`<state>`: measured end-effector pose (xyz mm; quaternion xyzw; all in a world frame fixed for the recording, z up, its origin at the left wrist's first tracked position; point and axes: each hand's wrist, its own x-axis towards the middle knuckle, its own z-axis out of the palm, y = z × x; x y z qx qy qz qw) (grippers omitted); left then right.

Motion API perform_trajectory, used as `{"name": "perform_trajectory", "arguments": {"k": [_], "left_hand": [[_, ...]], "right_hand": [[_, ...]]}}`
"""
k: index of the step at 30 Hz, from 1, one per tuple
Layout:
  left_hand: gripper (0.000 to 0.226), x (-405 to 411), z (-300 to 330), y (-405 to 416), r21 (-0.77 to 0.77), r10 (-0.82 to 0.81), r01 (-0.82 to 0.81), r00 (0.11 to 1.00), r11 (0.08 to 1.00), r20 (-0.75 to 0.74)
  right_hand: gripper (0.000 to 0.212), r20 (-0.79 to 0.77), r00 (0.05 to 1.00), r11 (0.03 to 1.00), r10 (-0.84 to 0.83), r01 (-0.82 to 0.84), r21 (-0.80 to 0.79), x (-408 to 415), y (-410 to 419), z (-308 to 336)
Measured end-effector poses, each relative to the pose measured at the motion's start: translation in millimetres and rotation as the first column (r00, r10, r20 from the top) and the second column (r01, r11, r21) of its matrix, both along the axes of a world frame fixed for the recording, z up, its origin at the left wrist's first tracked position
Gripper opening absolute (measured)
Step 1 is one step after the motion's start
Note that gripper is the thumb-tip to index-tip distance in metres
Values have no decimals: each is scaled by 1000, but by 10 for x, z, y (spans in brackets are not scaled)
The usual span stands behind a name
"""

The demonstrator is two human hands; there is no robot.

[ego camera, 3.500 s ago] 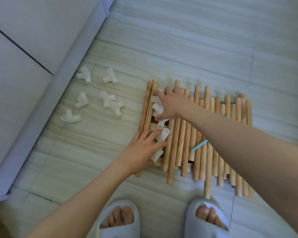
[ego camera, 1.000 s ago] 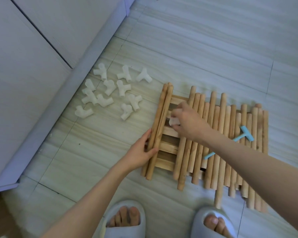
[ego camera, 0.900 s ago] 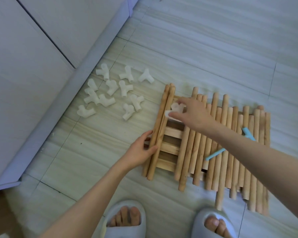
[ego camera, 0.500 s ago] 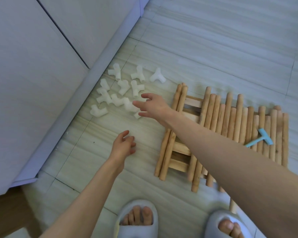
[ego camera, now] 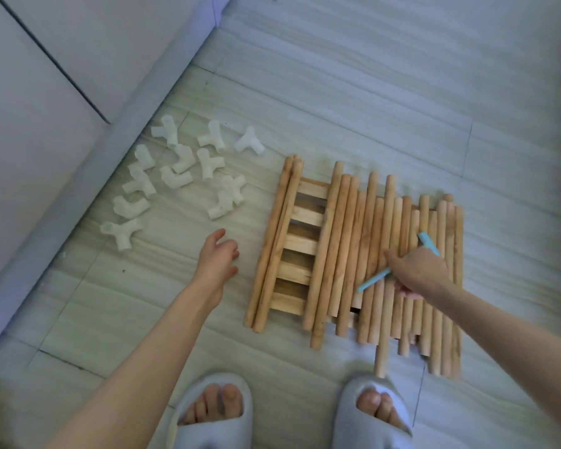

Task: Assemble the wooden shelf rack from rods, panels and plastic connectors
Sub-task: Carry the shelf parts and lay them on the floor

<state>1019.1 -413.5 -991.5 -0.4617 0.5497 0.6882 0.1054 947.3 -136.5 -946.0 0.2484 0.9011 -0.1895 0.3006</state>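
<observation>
Nearest, at six o'clock, two slippers (ego camera: 214, 416) are seen on the floor (ego camera: 370, 92). Above them, the left hand (ego camera: 216, 257) is held over bare floor at about nine o'clock of the wood pile, its fingers loose and spread, with nothing in it. At three o'clock, the right hand (ego camera: 416, 270) is laid on the rods (ego camera: 370, 254), its fingers curled around or against a blue mallet (ego camera: 374, 279); whether the mallet is truly gripped cannot be told, since the handle is partly hidden. The rods are spread side by side over slatted panels (ego camera: 305, 215), which show through a gap near the pile's left edge. Farther off, at ten to eleven o'clock, white connectors (ego camera: 178, 176) are scattered near a pale cabinet (ego camera: 46, 92), well apart from the wood.

Sorting seems finished and joining not yet begun. Next, a rod and a connector are likely to be needed together, so the mallet would be set aside or readied for tapping.
</observation>
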Motion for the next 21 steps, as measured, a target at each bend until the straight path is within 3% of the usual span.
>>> {"name": "perform_trajectory", "arguments": {"k": [3, 6, 8, 10, 14, 16, 18, 21], "left_hand": [[44, 45, 17, 108, -45, -110, 109, 994, 993, -23], [34, 81, 57, 146, -137, -179, 172, 983, 975, -36], [27, 75, 114, 162, -197, -187, 173, 981, 965, -53], [22, 41, 200, 174, -215, -209, 186, 974, 959, -89], [29, -11, 412, 220, -73, -195, 183, 959, 980, -208], [30, -7, 476, 208, 63, -88, 109, 960, 992, -265], [19, 9, 509, 121, 162, 108, -64, 954, 985, -278], [8, 98, 482, -127, 175, 306, -269, 922, 947, -238]], "right_hand": [[41, 72, 991, 989, -114, 120, -84, 57, 101, -97], [22, 0, 962, 941, -274, 268, -206, 24, 0, -97], [20, -178, 973, 982, -144, 119, -146, 30, -116, -79], [15, -378, 926, 984, 3, -70, -165, 82, -285, 11], [3, -484, 822, 838, 299, -470, -279, 270, -738, 179], [10, -502, 760, 762, 413, -590, -268, 390, -1021, 180], [15, -519, 723, 721, 456, -642, -262, 470, -1301, 156], [17, -519, 690, 645, 505, -701, -305, 510, -1625, 82]]}}
